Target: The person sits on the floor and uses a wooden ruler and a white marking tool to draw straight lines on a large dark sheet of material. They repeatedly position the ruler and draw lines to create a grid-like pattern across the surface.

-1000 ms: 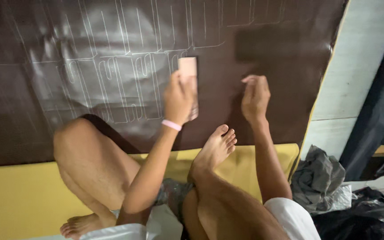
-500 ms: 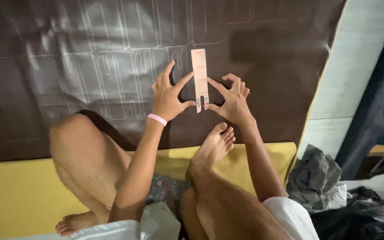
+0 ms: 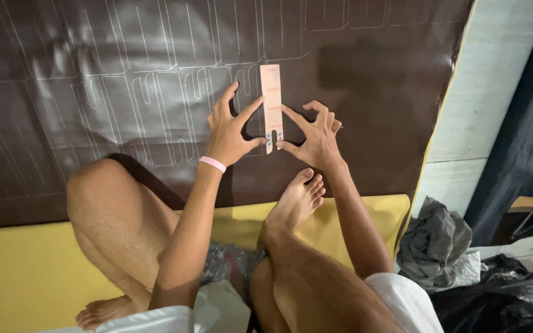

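Observation:
A narrow pink strip template (image 3: pixel 272 105) with a notch at its near end lies flat on a large dark brown sheet (image 3: pixel 94 74) covered in traced white outlines. My left hand (image 3: pixel 232 128), with a pink band at the wrist, spreads its fingers and presses the strip's left edge with thumb and index finger. My right hand (image 3: pixel 313 133) does the same on the strip's right edge. Both hands pin the strip down against the sheet; neither lifts it.
My bare legs and right foot (image 3: pixel 296 200) rest over a yellow mat (image 3: pixel 26 271) under the sheet's near edge. A crumpled grey bag (image 3: pixel 436 237) and a black bag (image 3: pixel 501 296) lie to the right, beside a white plank wall (image 3: pixel 495 80).
The strip was first under my left hand alone. Both hands then came to its sides, and it now lies upright and straight between spread fingers, slightly further from me.

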